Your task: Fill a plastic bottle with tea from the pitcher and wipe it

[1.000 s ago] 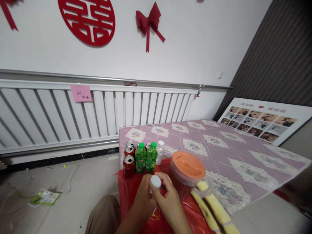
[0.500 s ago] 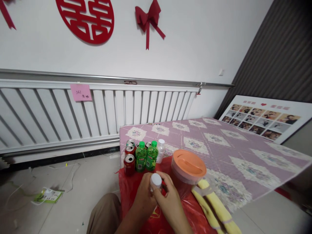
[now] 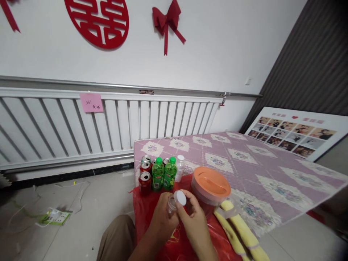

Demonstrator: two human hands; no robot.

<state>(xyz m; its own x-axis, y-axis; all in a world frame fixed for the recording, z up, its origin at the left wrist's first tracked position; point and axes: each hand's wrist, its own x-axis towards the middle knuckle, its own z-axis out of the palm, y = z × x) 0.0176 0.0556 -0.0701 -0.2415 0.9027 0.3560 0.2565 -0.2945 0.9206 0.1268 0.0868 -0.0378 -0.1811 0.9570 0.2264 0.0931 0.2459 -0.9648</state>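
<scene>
A clear plastic bottle (image 3: 171,203) is held in my left hand (image 3: 164,216), its mouth uncovered and most of its body hidden by the fingers. Between the thumb and fingers of my right hand (image 3: 191,214) is a white cap (image 3: 180,198), tilted just right of the bottle's mouth. Both hands are over a red plastic sheet (image 3: 152,214). Beyond them stand two green-capped drink bottles (image 3: 157,175), a clear bottle with a white cap (image 3: 179,169) and several open drink cans (image 3: 145,181).
Right of my hands stands a clear container with an orange lid (image 3: 211,182). A folded yellow cloth (image 3: 240,228) lies near it. The patterned bed (image 3: 217,161) extends behind, against a white radiator (image 3: 152,119). A power strip (image 3: 56,216) and cords lie on the floor.
The white cap has come off the bottle's mouth. My right hand has moved slightly right with it, while my left hand keeps hold of the bottle.
</scene>
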